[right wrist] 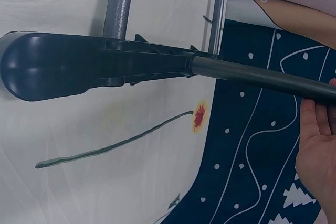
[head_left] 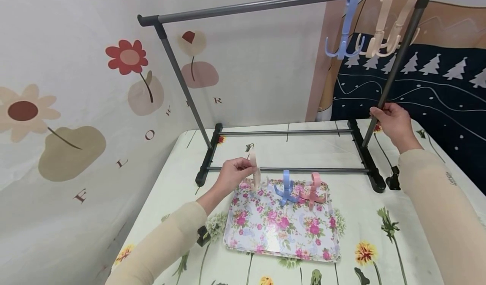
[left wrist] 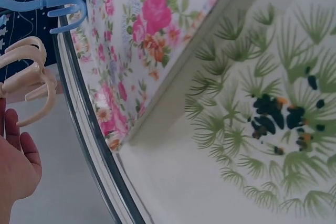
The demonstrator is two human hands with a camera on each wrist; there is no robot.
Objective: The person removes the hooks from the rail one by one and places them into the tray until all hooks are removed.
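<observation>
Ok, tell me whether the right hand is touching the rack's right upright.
Touching. The head view shows it: the right hand grips the right upright, with the thumb laid across the pole's front.

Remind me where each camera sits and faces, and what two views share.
Head: on the head, facing forward and down over rack and floral tray; sleeves, left hand and right hand visible.
Left wrist: worn there, facing beige hook and floral tray; part of left hand visible.
Right wrist: worn there, facing rack foot and upright; part of right hand visible.
Shared: head and left wrist both show beige hook and floral tray.
</observation>
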